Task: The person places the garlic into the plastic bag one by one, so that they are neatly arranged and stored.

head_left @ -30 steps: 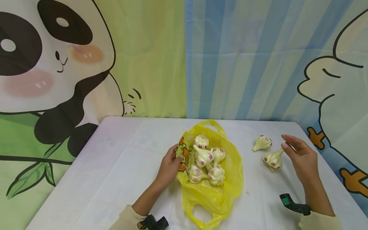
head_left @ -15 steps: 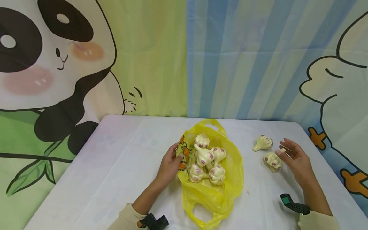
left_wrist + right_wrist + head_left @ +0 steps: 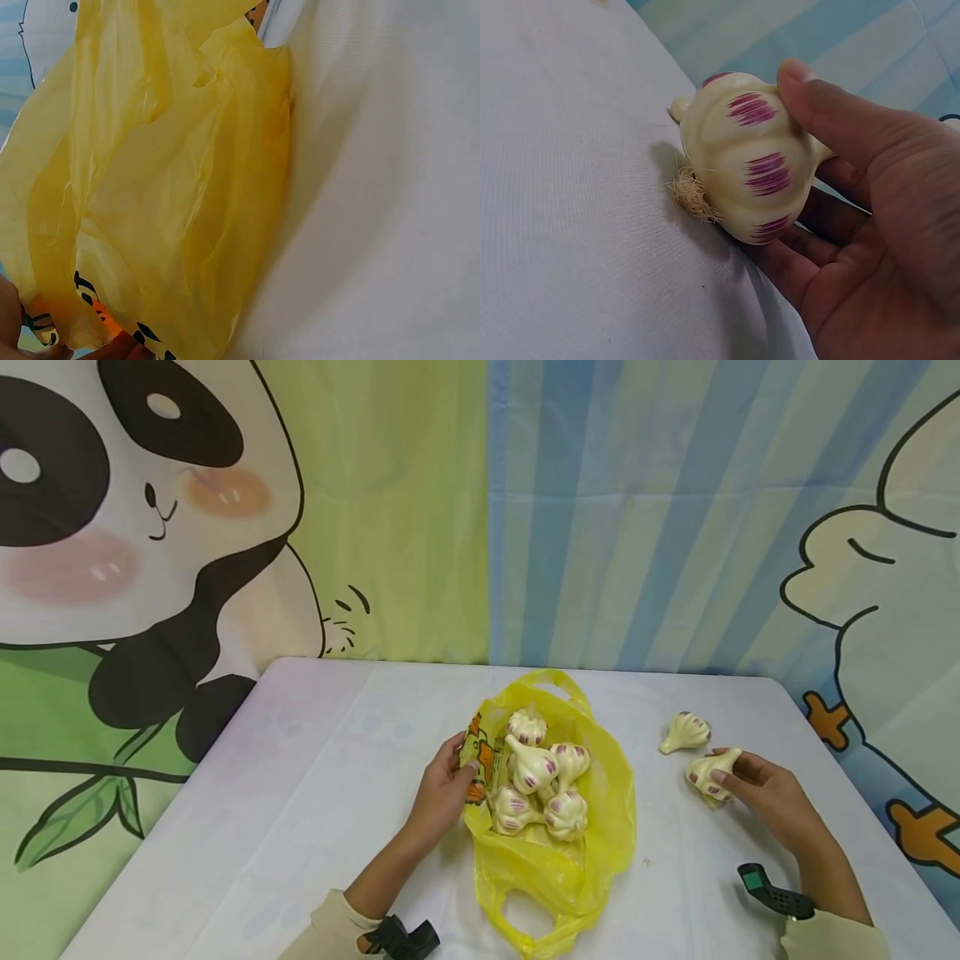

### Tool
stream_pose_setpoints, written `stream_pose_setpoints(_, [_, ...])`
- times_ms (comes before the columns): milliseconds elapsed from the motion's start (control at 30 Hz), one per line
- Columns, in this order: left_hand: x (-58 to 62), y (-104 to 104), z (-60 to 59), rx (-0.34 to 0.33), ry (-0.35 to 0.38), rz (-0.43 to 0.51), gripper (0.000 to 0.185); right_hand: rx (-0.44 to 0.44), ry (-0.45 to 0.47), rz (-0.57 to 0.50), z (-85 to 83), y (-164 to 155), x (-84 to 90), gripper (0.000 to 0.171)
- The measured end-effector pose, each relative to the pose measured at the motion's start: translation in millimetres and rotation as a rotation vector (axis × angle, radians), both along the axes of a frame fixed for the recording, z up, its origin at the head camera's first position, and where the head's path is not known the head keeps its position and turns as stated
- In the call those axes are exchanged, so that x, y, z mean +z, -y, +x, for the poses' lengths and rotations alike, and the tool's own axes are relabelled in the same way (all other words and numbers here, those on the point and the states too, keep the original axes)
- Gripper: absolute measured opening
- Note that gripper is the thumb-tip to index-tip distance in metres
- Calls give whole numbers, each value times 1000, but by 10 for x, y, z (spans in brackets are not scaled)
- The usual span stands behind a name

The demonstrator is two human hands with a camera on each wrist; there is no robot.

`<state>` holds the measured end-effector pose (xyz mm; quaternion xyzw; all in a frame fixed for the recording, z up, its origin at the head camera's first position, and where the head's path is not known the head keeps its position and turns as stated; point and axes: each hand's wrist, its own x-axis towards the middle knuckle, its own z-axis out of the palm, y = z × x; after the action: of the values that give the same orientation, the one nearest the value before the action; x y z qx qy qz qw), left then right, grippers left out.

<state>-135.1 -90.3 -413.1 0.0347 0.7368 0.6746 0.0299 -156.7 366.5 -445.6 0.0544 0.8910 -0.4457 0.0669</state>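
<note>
My left hand [image 3: 441, 789] grips the left rim of a yellow plastic bag [image 3: 611, 793], pinching its printed edge between thumb and fingers. Inside the bag lie several garlic bulbs [image 3: 532, 768], whitish with purple streaks. To the right of the bag, my right hand [image 3: 776, 797] holds another garlic bulb [image 3: 705, 772] at the table. The right wrist view has this same bulb close up, its thumb on top, fingers curled beneath, and tan root fibres showing. Yellow plastic [image 3: 172, 187] fills much of the left wrist view, with only bits of fingers at the bottom.
One more loose garlic bulb [image 3: 686, 732] lies just behind the one in my right hand. A white cloth covers the table [image 3: 315, 827]. Printed curtains [image 3: 390, 510] hang behind its back edge. The bag's loose handle [image 3: 525, 939] spreads toward the front.
My right hand has come down and left, from hovering by the neck of the nearer loose garlic bulb to holding it. My left hand stays on the bag rim.
</note>
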Motion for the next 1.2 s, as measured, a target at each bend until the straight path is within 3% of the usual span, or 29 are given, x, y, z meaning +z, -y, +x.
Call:
stream_pose_setpoints(167, [198, -12, 94, -11, -5, -11, 49, 0, -21, 22, 4, -7, -7, 81])
stream_pose_setpoints(367, [209, -18, 88, -17, 6, 12, 49, -42, -11, 19, -18, 6, 2, 83])
stream_pose_setpoints(633, [197, -17, 90, -13, 10, 5, 49, -93, -59, 5, 20, 22, 178, 80])
stream_pose_setpoints(733, [206, -16, 99, -12, 5, 1, 49, -98, -102, 27, 36, 30, 233, 77])
stream_pose_setpoints(867, [218, -20, 105, -14, 7, -9, 48, -108, -226, 15, 79, 49, 298, 67])
stream_pose_setpoints(1033, [120, -21, 54, -15, 3, -6, 48, -102, -373, -37, 132, 108, 403, 56])
stream_pose_setpoints(1200, [-73, -5, -24, 1, 6, 3, 49, -81, -399, -39, 162, 256, 542, 54])
